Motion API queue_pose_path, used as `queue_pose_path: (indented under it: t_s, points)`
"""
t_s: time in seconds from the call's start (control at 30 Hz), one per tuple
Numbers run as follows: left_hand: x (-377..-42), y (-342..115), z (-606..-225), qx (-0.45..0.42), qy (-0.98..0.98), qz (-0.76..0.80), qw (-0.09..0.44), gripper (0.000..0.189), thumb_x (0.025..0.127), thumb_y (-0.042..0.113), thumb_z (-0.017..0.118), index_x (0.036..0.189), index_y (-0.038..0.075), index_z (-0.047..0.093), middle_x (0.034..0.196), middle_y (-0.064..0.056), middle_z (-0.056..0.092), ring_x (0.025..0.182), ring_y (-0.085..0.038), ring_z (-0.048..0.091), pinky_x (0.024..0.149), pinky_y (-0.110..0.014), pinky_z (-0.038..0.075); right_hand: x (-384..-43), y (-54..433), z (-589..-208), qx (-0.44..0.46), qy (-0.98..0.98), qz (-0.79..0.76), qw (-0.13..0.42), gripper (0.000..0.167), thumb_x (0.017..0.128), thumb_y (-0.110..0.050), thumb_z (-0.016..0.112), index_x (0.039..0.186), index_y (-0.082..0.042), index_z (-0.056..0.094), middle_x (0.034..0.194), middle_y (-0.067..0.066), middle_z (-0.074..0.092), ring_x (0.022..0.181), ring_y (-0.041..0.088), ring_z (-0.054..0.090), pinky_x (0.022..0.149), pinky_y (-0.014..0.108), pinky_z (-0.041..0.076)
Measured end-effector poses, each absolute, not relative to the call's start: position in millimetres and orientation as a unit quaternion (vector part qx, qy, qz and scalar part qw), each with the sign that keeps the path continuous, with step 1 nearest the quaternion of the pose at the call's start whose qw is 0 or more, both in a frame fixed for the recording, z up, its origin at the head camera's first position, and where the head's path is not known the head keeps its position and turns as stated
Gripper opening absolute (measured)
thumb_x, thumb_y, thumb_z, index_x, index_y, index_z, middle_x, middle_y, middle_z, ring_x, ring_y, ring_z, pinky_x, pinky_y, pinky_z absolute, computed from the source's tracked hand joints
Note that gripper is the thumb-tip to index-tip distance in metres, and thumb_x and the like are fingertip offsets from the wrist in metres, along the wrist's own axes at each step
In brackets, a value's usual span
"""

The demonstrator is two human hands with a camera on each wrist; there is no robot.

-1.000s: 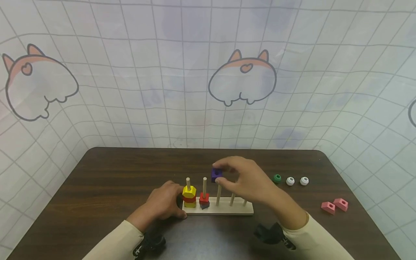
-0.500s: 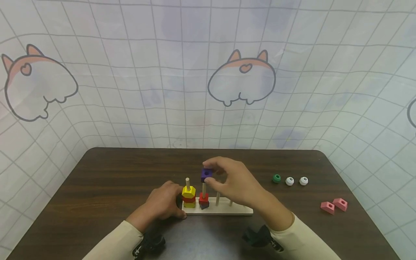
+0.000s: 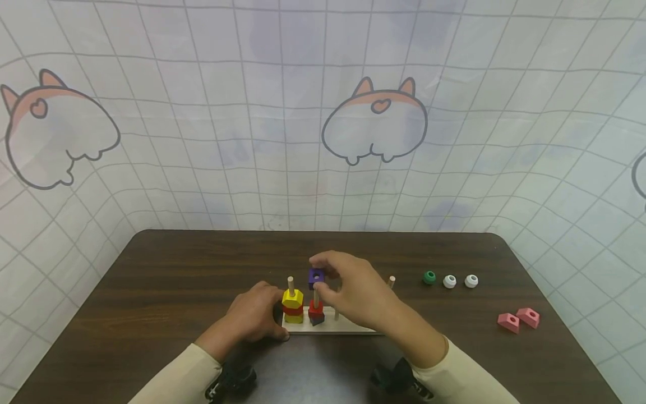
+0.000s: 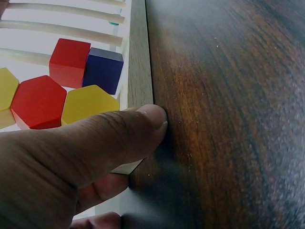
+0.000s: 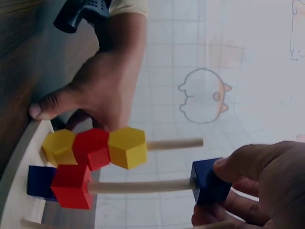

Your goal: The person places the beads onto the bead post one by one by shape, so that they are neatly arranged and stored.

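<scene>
My right hand (image 3: 360, 292) pinches a dark blue-purple square block (image 5: 208, 183) between thumb and fingers. The block's hole sits at the tip of the second peg (image 5: 143, 186) from the left. Lower on that peg are a red square block (image 5: 71, 186) and a dark blue one (image 5: 40, 182) beneath it. My left hand (image 3: 254, 314) holds the left end of the wooden peg base (image 4: 141, 71), thumb along its front edge. Right beside that hand, the first peg carries a yellow hexagonal block (image 5: 127, 148), a red one (image 5: 91, 149) and another yellow one (image 5: 58, 147).
Farther right on the dark table (image 3: 202, 264) lie a green bead (image 3: 429, 277) and two white beads (image 3: 450, 281). Two pink blocks (image 3: 508, 322) with holes lie nearer the right edge. Other pegs stand partly hidden behind my right hand. A patterned sheet (image 3: 227, 140) hangs behind.
My right hand has carried the blue-purple block left from above the third peg to the second peg, then slightly down. The left hand has stayed on the base.
</scene>
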State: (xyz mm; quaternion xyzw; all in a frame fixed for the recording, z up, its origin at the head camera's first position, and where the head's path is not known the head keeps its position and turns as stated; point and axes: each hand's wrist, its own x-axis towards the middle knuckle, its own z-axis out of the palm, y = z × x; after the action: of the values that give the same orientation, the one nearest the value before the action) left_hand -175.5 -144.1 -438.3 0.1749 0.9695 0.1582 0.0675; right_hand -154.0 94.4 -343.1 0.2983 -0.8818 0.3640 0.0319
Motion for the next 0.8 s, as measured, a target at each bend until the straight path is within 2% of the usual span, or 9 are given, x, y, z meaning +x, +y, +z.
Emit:
queue_pose_path:
  t_s: [0.17, 0.3, 0.5, 0.63, 0.8]
  points:
    - [-174, -144, -436, 0.17, 0.97, 0.159, 0.067, 0.062, 0.058, 0.044, 0.099, 0.11, 0.02, 0.074, 0.105, 0.003, 0.07, 0.11, -0.024, 0.059, 0.08, -0.056, 0.054, -151, 90, -348, 0.285, -0.885, 0.368, 0.022, 0.042, 0.093, -0.009, 0.074, 0.133, -0.005, 0.06, 0.123, 0.003, 0.068, 0.107, 0.016, 0.068, 0.092, 0.034, 0.055]
    - [-173, -144, -436, 0.173, 0.97, 0.159, 0.065, 0.061, 0.058, 0.043, 0.099, 0.108, 0.02, 0.074, 0.104, 0.004, 0.069, 0.109, -0.023, 0.059, 0.079, -0.055, 0.054, -150, 89, -357, 0.277, -0.883, 0.378, 0.024, 0.047, 0.092, -0.009, 0.074, 0.136, -0.005, 0.057, 0.123, 0.005, 0.069, 0.107, 0.02, 0.069, 0.091, 0.037, 0.055]
    - [-172, -144, -436, 0.176, 0.969, 0.161, 0.063, 0.061, 0.058, 0.043, 0.099, 0.108, 0.021, 0.074, 0.103, 0.004, 0.069, 0.108, -0.024, 0.059, 0.079, -0.055, 0.054, -151, 89, -376, 0.263, -0.881, 0.391, 0.039, 0.057, 0.091, -0.01, 0.076, 0.142, -0.006, 0.052, 0.12, 0.003, 0.07, 0.103, 0.016, 0.069, 0.089, 0.035, 0.056]
    - [-172, -144, -437, 0.175, 0.969, 0.162, 0.063, 0.06, 0.058, 0.043, 0.099, 0.109, 0.022, 0.074, 0.104, 0.004, 0.07, 0.11, -0.023, 0.059, 0.079, -0.056, 0.054, -150, 90, -387, 0.254, -0.878, 0.403, 0.053, 0.072, 0.089, -0.01, 0.079, 0.15, -0.007, 0.041, 0.119, 0.0, 0.068, 0.101, 0.012, 0.067, 0.088, 0.034, 0.055]
    - [-172, -144, -436, 0.177, 0.969, 0.164, 0.058, 0.059, 0.058, 0.043, 0.099, 0.107, 0.022, 0.073, 0.105, 0.004, 0.07, 0.11, -0.024, 0.059, 0.079, -0.055, 0.054, -148, 89, -398, 0.249, -0.874, 0.413, 0.059, 0.09, 0.087, -0.007, 0.081, 0.156, -0.007, 0.024, 0.117, 0.001, 0.067, 0.1, 0.014, 0.067, 0.085, 0.031, 0.055]
